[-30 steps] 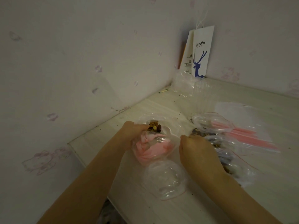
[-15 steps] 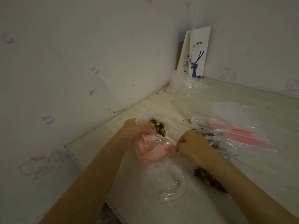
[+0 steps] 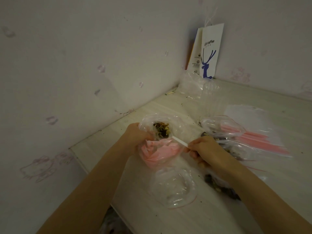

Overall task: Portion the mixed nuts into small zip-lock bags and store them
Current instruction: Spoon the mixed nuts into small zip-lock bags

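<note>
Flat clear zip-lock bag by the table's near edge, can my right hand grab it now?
Likely not yet: the right hand pinches a white plastic spoon; the clear zip-lock bag lies uncovered nearby.

Left hand [image 3: 137, 138], right hand [image 3: 206, 150], fingers [image 3: 192, 145] curled.

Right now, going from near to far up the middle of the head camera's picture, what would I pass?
Empty clear zip-lock bag → bunched pink plastic → spoon of nuts → crumpled clear plastic → white coffee paper bag.
</note>
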